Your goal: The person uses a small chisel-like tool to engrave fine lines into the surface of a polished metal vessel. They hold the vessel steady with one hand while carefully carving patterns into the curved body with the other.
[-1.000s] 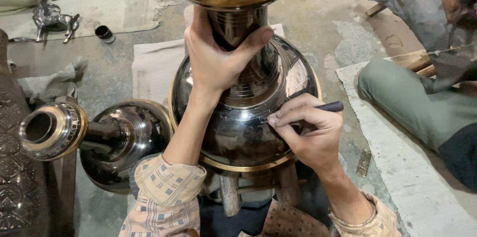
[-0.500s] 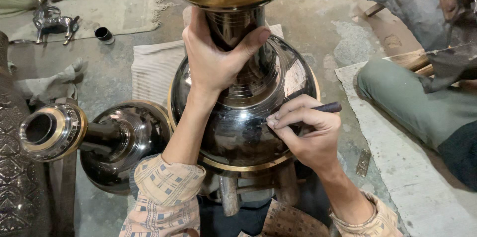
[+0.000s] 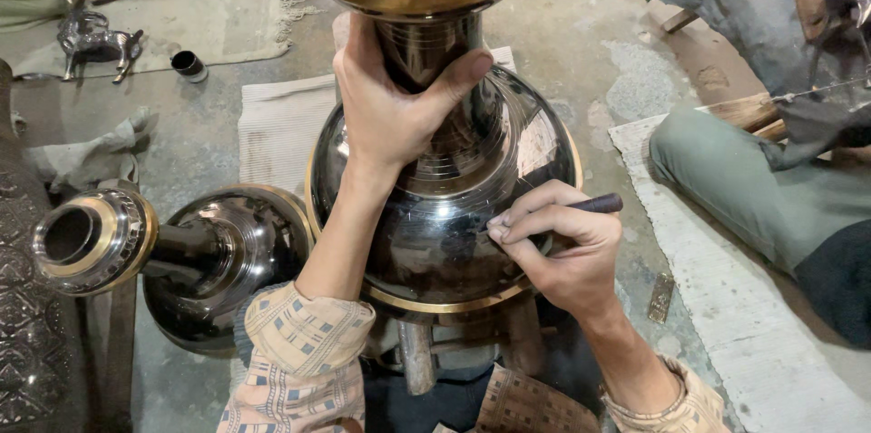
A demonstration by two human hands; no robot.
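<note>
centrally in the head view, a large dark polished metal vase (image 3: 454,215) with brass-coloured bands is seen lying with its base towards the near edge and its wide mouth towards the far edge. its narrow neck is gripped by the left hand (image 3: 390,111), fingers and thumb closed round it. on the right side of the belly, a thin dark engraving tool (image 3: 594,204) is pinched in the right hand (image 3: 558,247), with the tip pressed to the metal, where fine scribed lines are visible. to the left, a second vase (image 3: 181,260) of the same kind is laid on its side, mouth to the left. on the right, a trouser leg (image 3: 744,188) of another person is seen resting on a pale mat (image 3: 726,306). far left, a small dark cup (image 3: 189,63) is set on the concrete floor (image 3: 581,24). the vase is judged heavy, rigid and slippery from its polish, easily scratched; the neck is judged the surest place to be held.
</note>
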